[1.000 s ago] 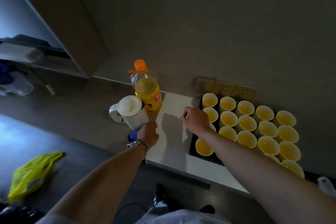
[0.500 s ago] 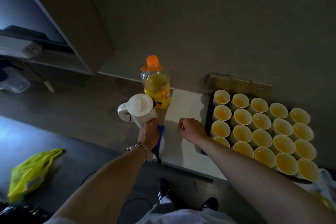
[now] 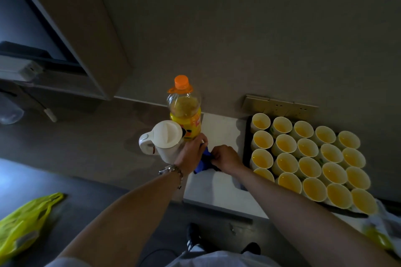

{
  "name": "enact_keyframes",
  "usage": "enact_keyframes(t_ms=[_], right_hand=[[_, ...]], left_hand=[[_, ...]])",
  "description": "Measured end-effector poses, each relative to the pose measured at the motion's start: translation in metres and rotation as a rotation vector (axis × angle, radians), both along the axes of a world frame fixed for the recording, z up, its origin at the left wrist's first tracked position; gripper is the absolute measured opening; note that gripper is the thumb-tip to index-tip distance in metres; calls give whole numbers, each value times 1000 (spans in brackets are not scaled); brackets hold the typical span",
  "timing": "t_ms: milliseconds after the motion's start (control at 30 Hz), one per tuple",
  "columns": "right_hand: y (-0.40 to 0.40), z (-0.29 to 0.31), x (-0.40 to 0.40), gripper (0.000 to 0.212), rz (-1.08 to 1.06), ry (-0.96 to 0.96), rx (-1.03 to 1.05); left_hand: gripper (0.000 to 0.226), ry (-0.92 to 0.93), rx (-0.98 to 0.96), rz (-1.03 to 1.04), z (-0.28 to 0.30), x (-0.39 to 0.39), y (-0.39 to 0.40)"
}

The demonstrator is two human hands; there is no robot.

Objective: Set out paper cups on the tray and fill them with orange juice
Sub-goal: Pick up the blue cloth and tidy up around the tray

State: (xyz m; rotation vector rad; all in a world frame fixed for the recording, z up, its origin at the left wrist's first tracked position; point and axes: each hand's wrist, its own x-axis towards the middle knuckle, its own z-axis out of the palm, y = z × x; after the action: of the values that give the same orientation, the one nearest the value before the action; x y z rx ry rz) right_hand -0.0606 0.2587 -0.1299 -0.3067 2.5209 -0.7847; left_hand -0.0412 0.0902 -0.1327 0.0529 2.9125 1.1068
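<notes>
Dim kitchen corner, white counter slab sitting against a grey wall with a socket strip behind it. Using the juice bottle as the landmark: it's standing upright, orange cap on, roughly a third full as far as I can judge, at the slab's back left corner.

White kettle is sitting just in front-left of the bottle, touching or nearly so. Dark tray is lying well to the bottle's right, packed with paper cups, about twenty, every visible one showing orange liquid inside. Fill levels are looking low to middling; can't tell if that's the target level.

Left hand is sitting right in front of the bottle, fingers curled around the top of a blue cloth-like item. Right hand is just right of that, between bottle and tray, fingers curled and pinching the same blue item from the other side. What the blue thing is exactly: can't tell, too dark and crumpled.

Progress read: cups are set out and poured, bottle is capped, so the main task is looking essentially done. What's remaining is probably cleanup, or wiping the slab with that blue item. Yellow-green plastic bag is lying far down-left of the bottle on the dark floor.
</notes>
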Motion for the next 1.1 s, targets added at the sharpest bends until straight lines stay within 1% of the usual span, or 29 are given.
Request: enact_keyframes(t_ms=[33, 67, 133, 200, 233, 300, 367, 433, 467, 500, 567, 633, 667, 700, 733, 767, 833, 900, 933, 1000, 1067, 1100], right_hand=[[2, 2, -1, 5, -9, 3, 0], [5, 3, -1, 9, -22, 1, -8], [12, 5, -1, 12, -48, -4, -28], [17, 4, -2, 10, -8, -14, -7], [19, 4, -2, 8, 31, -17, 3], [22, 5, 0, 6, 94, -2, 7], [26, 7, 4, 9, 135, 41, 24], [31, 10, 7, 22, 204, 114, 79], [34, 11, 9, 25, 246, 168, 134], [36, 11, 10, 23, 279, 232, 195], [40, 9, 12, 21, 285, 339, 297], [40, 8, 13, 29, 278, 379, 405], [40, 6, 14, 34, 292, 374, 470], [38, 3, 16, 39, 318, 356, 531], [35, 0, 20, 40, 352, 318, 588], [32, -3, 24, 38, 388, 272, 636], [25, -8, 33, 32, 435, 164, 696], [17, -11, 41, 36, 448, 49, 694], [13, -12, 45, 39, 431, -8, 660], [6, -14, 51, 38, 300, -64, 547], [-2, -14, 55, 33, 113, -26, 465], [-7, -16, 57, 30, 51, -15, 455]], left_hand=[[13, 24, -42, -36, -1, -1, -2], [18, 34, -72, -68, -1, -1, -4], [36, -14, -104, -139, 0, -1, -9], [50, -66, -172, -252, 4, -2, -12], [51, -84, -214, -319, 5, -3, -12], [43, -101, -283, -427, 5, -4, -12], [36, -116, -328, -427, 0, -4, -14], [36, -119, -329, -343, -5, -2, -17], [38, -114, -323, -294, -6, -1, -19], [41, -88, -329, -261, -7, -1, -21], [45, 10, -382, -263, -9, 0, -22], [43, 96, -460, -299, -10, 0, -20], [39, 111, -495, -313, -10, 1, -19], [34, 79, -511, -332, -12, 1, -19], [27, 35, -509, -369, -12, 2, -18], [22, -51, -494, -438, -14, 3, -19], [26, -233, -423, -579, -16, 8, -18], [34, -365, -384, -615, -17, 15, -15], [37, -387, -398, -592, -18, 18, -13], [38, -363, -427, -514, -22, 21, -11], [30, -320, -482, -449, -29, 22, -9], [28, -319, -515, -427, -31, 22, -9]])
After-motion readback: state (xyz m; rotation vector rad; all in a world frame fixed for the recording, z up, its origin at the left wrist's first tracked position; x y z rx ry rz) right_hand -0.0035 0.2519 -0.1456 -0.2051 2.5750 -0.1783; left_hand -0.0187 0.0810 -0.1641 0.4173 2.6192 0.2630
